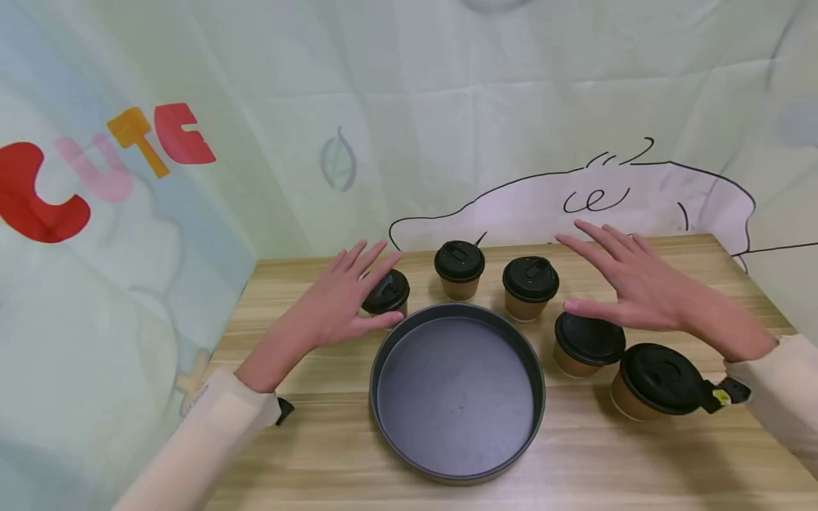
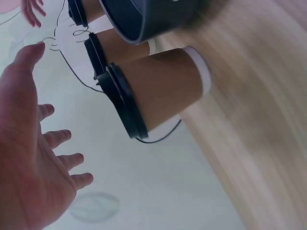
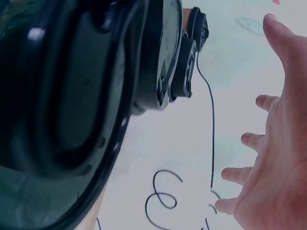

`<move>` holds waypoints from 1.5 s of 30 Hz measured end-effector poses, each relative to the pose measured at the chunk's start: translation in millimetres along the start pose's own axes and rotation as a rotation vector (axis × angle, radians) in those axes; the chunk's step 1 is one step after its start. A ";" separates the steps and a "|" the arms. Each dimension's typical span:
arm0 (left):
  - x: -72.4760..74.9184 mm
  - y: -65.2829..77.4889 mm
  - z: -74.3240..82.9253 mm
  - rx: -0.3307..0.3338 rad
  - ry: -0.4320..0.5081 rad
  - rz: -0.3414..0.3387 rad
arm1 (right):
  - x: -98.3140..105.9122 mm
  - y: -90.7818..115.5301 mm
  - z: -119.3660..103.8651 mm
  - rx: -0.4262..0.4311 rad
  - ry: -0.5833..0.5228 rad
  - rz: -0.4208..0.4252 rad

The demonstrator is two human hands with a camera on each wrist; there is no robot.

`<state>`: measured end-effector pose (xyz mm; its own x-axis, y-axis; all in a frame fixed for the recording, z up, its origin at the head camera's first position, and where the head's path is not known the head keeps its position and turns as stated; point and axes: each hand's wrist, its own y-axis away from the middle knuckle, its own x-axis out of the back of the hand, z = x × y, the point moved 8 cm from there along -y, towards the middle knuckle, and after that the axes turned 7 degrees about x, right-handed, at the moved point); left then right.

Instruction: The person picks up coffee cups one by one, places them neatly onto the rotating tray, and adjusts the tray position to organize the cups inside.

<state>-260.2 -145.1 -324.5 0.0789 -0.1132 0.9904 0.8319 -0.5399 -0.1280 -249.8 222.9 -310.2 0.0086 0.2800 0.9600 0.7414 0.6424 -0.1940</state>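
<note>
A round dark grey pan (image 1: 456,397) with a low wall sits on the wooden table. Behind and to the right of it, several brown paper cups with black lids stand in an arc. My left hand (image 1: 339,305), fingers spread and holding nothing, hovers over the leftmost cup (image 1: 387,292), partly hiding it. In the left wrist view that hand (image 2: 33,143) is apart from the nearest cup (image 2: 163,84). My right hand (image 1: 639,284), also spread and holding nothing, is above the cup (image 1: 588,344) right of the pan. A large black lid (image 3: 62,96) fills much of the right wrist view.
Two more cups, one at back centre (image 1: 459,270) and one to its right (image 1: 529,287), stand behind the pan. The rightmost cup (image 1: 655,383) is below my right wrist. A printed cloth backdrop (image 1: 415,128) hangs behind the table (image 1: 313,440) and along its left side.
</note>
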 end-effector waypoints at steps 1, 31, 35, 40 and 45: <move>-0.3 4.3 -2.3 0.000 0.010 0.008 | 1.0 3.5 1.8 0.001 -0.005 0.013; -76.9 68.5 -26.9 0.124 0.827 0.059 | -40.5 120.4 29.3 -0.092 -0.605 0.259; -96.7 67.6 -24.7 0.198 0.894 -0.054 | -48.5 130.2 21.7 -0.036 -0.704 0.284; -107.5 63.8 -18.2 0.209 0.921 -0.100 | -59.1 140.9 18.3 0.032 -0.813 0.347; -109.5 60.8 -14.5 0.233 0.894 -0.117 | -64.6 146.5 13.9 0.063 -0.867 0.414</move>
<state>-226.2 -177.6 -441.5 -0.3839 -0.7212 0.5766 0.9049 -0.4181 0.0795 -151.1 308.9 -403.5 -0.2557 0.9069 0.3349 0.7536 0.4039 -0.5185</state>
